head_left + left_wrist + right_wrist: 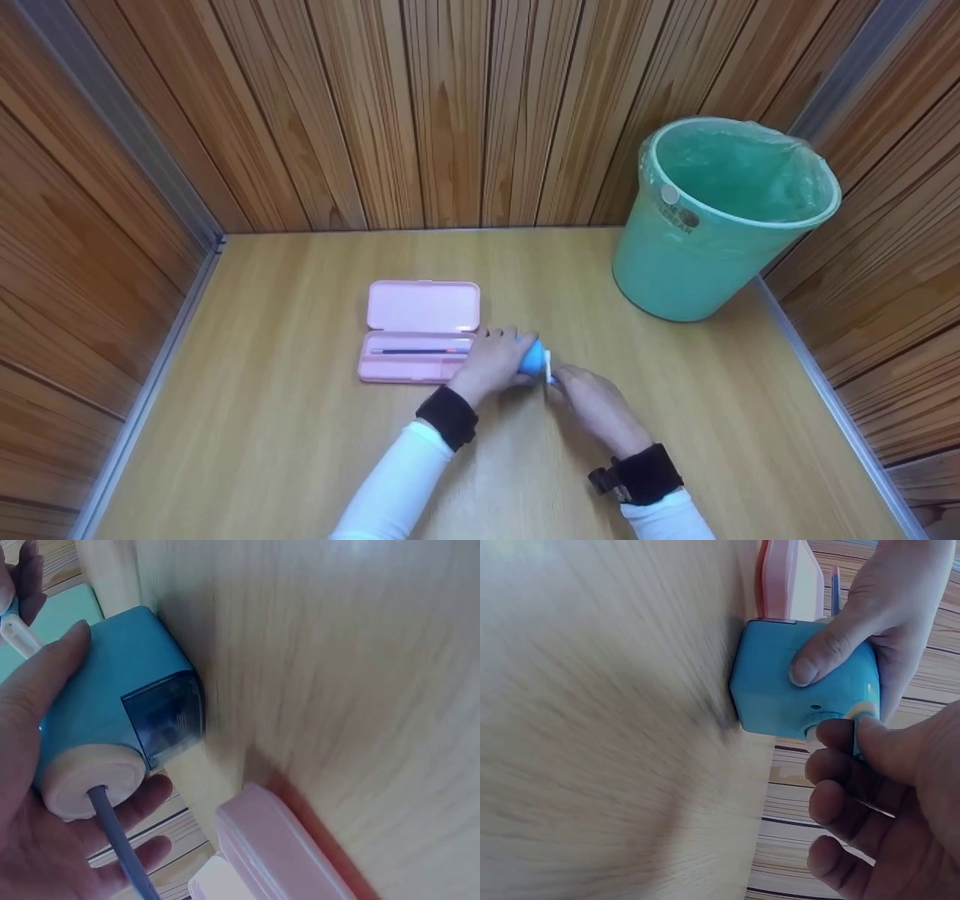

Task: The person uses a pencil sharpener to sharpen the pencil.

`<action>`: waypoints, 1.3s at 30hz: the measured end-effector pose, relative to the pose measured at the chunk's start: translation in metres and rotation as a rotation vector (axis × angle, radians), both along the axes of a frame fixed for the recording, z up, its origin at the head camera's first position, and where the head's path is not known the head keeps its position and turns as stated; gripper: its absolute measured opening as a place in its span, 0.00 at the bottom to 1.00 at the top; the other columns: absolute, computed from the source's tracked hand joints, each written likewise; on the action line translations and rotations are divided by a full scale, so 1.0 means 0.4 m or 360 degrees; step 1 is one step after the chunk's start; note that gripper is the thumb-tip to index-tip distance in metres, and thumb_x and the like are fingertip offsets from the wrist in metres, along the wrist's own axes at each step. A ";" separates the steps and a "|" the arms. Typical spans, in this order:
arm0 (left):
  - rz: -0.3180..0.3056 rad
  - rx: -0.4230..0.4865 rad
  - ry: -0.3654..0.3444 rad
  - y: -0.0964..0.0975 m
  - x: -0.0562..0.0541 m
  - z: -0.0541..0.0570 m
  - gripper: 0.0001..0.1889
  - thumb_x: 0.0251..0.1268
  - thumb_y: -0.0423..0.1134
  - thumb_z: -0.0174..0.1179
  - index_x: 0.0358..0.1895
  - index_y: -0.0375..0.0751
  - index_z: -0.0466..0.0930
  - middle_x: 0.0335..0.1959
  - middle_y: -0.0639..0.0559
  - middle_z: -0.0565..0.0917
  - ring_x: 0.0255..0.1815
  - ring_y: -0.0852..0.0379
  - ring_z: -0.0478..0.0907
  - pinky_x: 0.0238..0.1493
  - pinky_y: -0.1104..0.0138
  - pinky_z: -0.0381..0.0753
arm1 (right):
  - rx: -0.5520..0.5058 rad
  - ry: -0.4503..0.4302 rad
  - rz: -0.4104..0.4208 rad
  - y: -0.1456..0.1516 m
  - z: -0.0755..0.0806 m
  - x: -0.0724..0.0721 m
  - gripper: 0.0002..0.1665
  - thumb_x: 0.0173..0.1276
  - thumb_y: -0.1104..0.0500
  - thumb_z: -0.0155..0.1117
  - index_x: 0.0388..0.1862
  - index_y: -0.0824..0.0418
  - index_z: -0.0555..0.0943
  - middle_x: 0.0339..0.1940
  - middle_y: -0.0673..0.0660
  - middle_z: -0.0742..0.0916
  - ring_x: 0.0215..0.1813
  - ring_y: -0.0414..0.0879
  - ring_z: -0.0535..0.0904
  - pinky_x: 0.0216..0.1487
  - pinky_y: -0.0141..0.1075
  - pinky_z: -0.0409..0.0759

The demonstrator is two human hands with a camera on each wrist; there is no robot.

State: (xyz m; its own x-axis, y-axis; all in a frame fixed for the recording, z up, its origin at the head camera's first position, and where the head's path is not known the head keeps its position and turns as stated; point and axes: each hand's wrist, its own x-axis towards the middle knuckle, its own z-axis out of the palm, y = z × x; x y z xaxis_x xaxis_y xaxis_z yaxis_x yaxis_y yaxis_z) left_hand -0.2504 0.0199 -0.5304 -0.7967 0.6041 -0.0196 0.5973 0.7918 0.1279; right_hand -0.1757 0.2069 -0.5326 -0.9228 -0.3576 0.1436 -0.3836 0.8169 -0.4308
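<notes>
Holding sharpener (124,671) and crank (19,635), hands (495,361) (598,405) sit well clear of side walls (67,225) (892,247)

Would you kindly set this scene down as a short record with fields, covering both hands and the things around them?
left hand: grips the blue sharpener
right hand: pinches the sharpener's crank
pencil: set in the sharpener's pale round collar, shaft sticking out
pencil case: pink, lid open, left of the sharpener in the head view
bin: green, lined with clear plastic, at the table's far right
</notes>
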 end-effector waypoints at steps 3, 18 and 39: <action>0.0034 -0.0037 0.0028 0.010 0.002 0.004 0.34 0.59 0.57 0.67 0.66 0.48 0.70 0.54 0.42 0.79 0.54 0.42 0.76 0.56 0.48 0.73 | -0.0028 -0.0018 -0.0002 0.003 0.000 -0.002 0.14 0.71 0.65 0.61 0.55 0.61 0.79 0.38 0.50 0.84 0.43 0.44 0.81 0.47 0.40 0.81; 0.0076 -0.0073 0.0096 0.041 0.008 0.002 0.34 0.55 0.53 0.70 0.62 0.42 0.72 0.50 0.45 0.80 0.48 0.46 0.78 0.48 0.52 0.77 | 0.0049 0.0099 0.0050 0.021 0.014 -0.026 0.03 0.73 0.64 0.57 0.41 0.59 0.78 0.28 0.48 0.77 0.30 0.41 0.72 0.33 0.37 0.76; 0.0061 0.0029 -0.0042 0.033 0.004 -0.005 0.31 0.61 0.49 0.66 0.65 0.41 0.69 0.54 0.43 0.78 0.52 0.45 0.76 0.53 0.52 0.76 | -0.0184 -0.0042 0.0036 0.037 0.013 -0.071 0.09 0.77 0.63 0.50 0.48 0.58 0.78 0.41 0.54 0.84 0.42 0.47 0.80 0.48 0.42 0.80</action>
